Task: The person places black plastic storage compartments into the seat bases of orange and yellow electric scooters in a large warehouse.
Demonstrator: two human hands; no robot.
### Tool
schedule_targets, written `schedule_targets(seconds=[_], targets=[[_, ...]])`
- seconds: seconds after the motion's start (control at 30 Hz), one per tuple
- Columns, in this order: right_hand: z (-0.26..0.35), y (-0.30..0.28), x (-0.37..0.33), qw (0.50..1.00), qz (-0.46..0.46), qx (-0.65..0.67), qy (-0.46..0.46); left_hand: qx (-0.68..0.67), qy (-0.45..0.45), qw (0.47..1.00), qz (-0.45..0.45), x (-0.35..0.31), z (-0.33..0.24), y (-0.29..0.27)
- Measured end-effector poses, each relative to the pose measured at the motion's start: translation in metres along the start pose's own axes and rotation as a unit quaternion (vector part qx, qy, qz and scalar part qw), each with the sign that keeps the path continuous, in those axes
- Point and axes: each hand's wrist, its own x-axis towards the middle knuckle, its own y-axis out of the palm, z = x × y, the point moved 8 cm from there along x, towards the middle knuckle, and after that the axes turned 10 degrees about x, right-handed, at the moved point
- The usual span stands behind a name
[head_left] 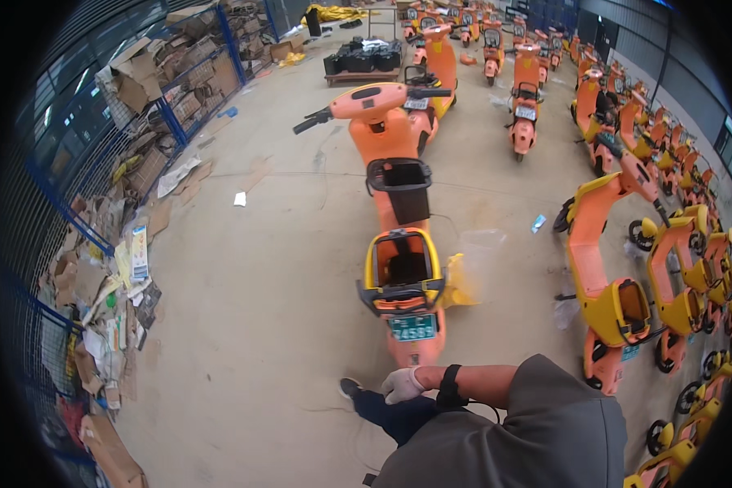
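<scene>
My right hand, in a white glove with a black strap at the wrist, hangs beside my dark-trousered leg. Its fingers are blurred and turned down, and nothing shows in them. Nearest to it is the tail of an orange electric scooter, which stands upright straight ahead. Whether the glove touches the scooter, I cannot tell. The scooter has a black front basket, a yellow-and-black rear bucket and a green number plate. My left hand is out of view.
Several orange-and-yellow scooters stand in rows at the right; more stand farther back. Yellow and clear plastic sheeting lies beside the near scooter. Cardboard and scrap pile along a blue mesh fence at the left. A low cart holds black items.
</scene>
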Motion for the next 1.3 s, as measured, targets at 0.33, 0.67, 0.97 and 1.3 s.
schedule_targets(seconds=[0.33,0.67,0.97,1.3], targets=[[0.172,-0.076,0.224,0.982,0.081,-0.168,-0.015,0.071,0.065,0.995,-0.017,0.259,-0.196,-0.19],[0.071,-0.22,0.269,0.972,-0.161,0.019,0.171,0.249,0.149,0.953,0.086,0.468,-0.307,-0.241],[0.102,-0.218,0.195,0.815,-0.312,0.349,0.341,0.513,0.372,0.774,0.012,0.677,-0.471,-0.311],[0.086,-0.302,0.285,0.749,-0.325,0.464,0.343,0.168,0.324,0.903,0.225,0.804,-0.764,-0.255]])
